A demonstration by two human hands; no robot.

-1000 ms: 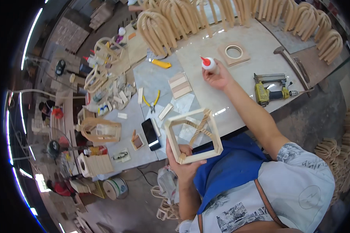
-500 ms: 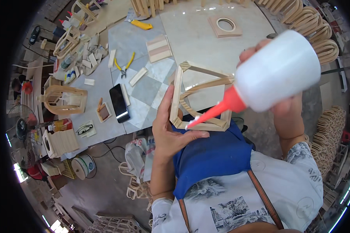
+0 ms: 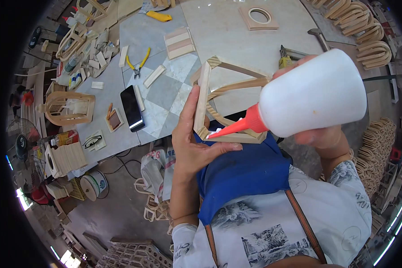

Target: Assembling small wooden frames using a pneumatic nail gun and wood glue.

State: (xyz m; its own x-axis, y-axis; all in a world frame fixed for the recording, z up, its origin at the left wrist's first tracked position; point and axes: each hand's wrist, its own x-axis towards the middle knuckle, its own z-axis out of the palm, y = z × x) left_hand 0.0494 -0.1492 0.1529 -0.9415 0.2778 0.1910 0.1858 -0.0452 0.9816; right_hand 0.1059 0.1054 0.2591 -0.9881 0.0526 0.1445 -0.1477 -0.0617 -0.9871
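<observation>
My left hand (image 3: 190, 143) grips a small pale wooden frame (image 3: 203, 100) by its left and near sides, thumb along the near bar. Curved wooden bars run inside the frame. My right hand (image 3: 319, 136) is wrapped round a white squeeze bottle (image 3: 315, 94), which hides most of the fingers. The bottle is tilted, and its red nozzle (image 3: 236, 128) points down to the left. The nozzle's tip is at the frame's near left corner, with white glue (image 3: 215, 132) showing around it.
On the tiled table lie a black phone (image 3: 131, 108), yellow-handled pliers (image 3: 138, 62), a yellow utility knife (image 3: 158, 16), a square wooden piece with a round hole (image 3: 259, 26) and a hammer (image 3: 319, 40). A wooden lantern-like frame (image 3: 70, 108) stands at left. Bent wooden loops (image 3: 373, 53) are piled at right.
The nozzle tip has moved slightly left and nearer me, to the frame's corner. The bottle has come down a little and lies more level. My view has shifted slightly.
</observation>
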